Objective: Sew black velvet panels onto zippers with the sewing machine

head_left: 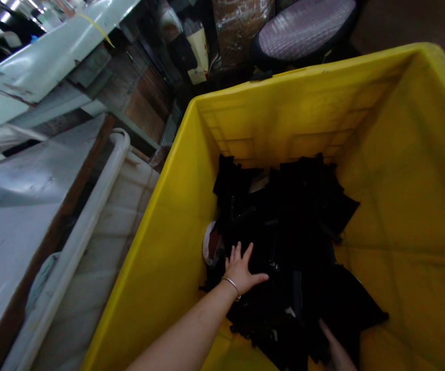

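Observation:
My left hand (241,270), with a thin bracelet at the wrist, reaches down into a large yellow bin (307,111). Its fingers are spread over a heap of black fabric pieces (284,206), and nothing shows in its grasp. Only part of my right hand (336,346) appears at the bottom edge, close to the black pieces; it is blurred and its fingers cannot be made out well. A white-rimmed item with a reddish-brown middle (212,245) lies by the bin's left wall, beside my left fingers.
Left of the bin stands a white plastic tub (102,247), with a grey board (32,190) over it. A pale worktable (52,56) is behind them. Past the far rim are a quilted stool seat (307,28) and a plastic-wrapped brown package (241,28).

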Tool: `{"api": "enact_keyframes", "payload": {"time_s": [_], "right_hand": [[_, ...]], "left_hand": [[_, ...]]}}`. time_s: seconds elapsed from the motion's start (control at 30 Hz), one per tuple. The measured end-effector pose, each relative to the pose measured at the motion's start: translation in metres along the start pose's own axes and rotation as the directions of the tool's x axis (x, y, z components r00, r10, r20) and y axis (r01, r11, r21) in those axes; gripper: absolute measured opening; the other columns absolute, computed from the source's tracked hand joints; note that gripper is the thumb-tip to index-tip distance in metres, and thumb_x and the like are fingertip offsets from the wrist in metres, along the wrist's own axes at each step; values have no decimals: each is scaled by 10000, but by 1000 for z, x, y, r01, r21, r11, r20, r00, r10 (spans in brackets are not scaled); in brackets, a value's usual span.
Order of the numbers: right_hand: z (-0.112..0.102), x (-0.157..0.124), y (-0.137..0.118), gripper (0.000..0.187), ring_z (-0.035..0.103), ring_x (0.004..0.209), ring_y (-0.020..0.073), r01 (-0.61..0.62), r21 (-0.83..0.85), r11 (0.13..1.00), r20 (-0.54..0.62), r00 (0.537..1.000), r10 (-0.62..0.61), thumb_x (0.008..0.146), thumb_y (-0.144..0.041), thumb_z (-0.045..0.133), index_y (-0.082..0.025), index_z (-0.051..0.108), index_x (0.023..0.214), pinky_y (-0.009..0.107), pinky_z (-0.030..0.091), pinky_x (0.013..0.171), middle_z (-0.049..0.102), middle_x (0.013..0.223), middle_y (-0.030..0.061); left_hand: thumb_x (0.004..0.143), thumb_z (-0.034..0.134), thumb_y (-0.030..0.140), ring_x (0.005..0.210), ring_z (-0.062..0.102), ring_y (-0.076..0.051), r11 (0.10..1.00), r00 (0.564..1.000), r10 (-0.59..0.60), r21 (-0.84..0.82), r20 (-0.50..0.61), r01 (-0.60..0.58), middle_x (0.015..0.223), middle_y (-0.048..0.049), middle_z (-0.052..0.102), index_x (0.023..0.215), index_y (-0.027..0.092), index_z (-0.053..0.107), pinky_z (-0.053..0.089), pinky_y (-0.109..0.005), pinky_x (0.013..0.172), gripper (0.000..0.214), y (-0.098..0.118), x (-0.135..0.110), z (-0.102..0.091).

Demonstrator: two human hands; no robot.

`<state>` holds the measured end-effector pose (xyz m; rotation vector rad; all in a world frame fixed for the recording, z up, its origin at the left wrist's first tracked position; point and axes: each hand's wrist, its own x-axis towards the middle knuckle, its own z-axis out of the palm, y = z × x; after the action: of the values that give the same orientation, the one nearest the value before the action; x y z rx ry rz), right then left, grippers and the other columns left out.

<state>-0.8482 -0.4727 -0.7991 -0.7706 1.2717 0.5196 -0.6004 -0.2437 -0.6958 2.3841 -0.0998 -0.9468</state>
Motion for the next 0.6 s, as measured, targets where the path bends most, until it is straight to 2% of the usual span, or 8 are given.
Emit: {"api": "enact_keyframes", "payload": {"time_s": [0.03, 0.1, 0.17, 0.27, 0.37, 0.5, 0.6], "right_hand": [[3, 1, -2, 716, 574, 1145, 310, -38, 70, 997, 48, 998, 35, 648, -609, 702, -184, 589, 1213, 395, 524, 923, 665, 1141, 112], [7, 1, -5, 686, 560, 1167, 296, -114, 172, 979, 131, 987, 92, 679, -571, 712, -171, 579, 1219, 379, 508, 951, 650, 1179, 103], [11, 3, -8, 679, 561, 1162, 310, -187, 236, 954, 195, 971, 142, 695, -577, 709, -149, 588, 1208, 398, 505, 951, 643, 1185, 121], [18, 6, -12, 626, 569, 1151, 308, -238, 303, 923, 230, 958, 171, 690, -550, 733, -166, 614, 1171, 398, 497, 959, 655, 1165, 108], [28, 6, -14, 605, 560, 1166, 300, -243, 350, 905, 250, 955, 160, 679, -559, 735, -197, 630, 1151, 405, 483, 980, 646, 1191, 85], [47, -17, -23, 589, 572, 1147, 314, -249, 353, 902, 266, 951, 158, 665, -547, 747, -171, 659, 1110, 422, 479, 982, 649, 1178, 105], [65, -55, -39, 532, 572, 1148, 300, -229, 342, 911, 277, 951, 136, 679, -480, 757, -180, 665, 1108, 398, 483, 979, 655, 1172, 84]], "left_hand": [[457, 724, 766, 1444, -52, -425, 999, 995, -53, 4, 84, 53, 1609, -59, -49, 1494, 391, 149, 73, -595, 1147, 1244, -3, -1, 14], [447, 710, 784, 1437, -8, -446, 991, 974, -132, -4, 182, 134, 1604, -106, -31, 1507, 362, 72, 145, -589, 1142, 1308, -12, 7, 37], [502, 645, 821, 1438, 77, -432, 985, 968, -156, -35, 197, 166, 1597, -143, 31, 1513, 332, 62, 190, -545, 1149, 1266, -21, 22, 47], [540, 589, 848, 1432, 168, -403, 983, 965, -152, -74, 214, 171, 1592, -142, 78, 1508, 341, 120, 216, -513, 1153, 1189, -32, 40, 44], [543, 594, 844, 1432, 172, -404, 980, 966, -145, -104, 214, 170, 1589, -155, 69, 1509, 335, 116, 198, -535, 1154, 1193, -36, 42, 41], [481, 662, 820, 1422, 187, -422, 975, 971, -134, -148, 200, 165, 1582, -166, 43, 1510, 322, 123, 203, -523, 1153, 1264, -28, 29, 40], [470, 707, 779, 1393, 272, -409, 969, 973, -112, -194, 200, 151, 1551, -141, 148, 1502, 314, 187, 246, -489, 1146, 1246, -13, 6, 22]]}}
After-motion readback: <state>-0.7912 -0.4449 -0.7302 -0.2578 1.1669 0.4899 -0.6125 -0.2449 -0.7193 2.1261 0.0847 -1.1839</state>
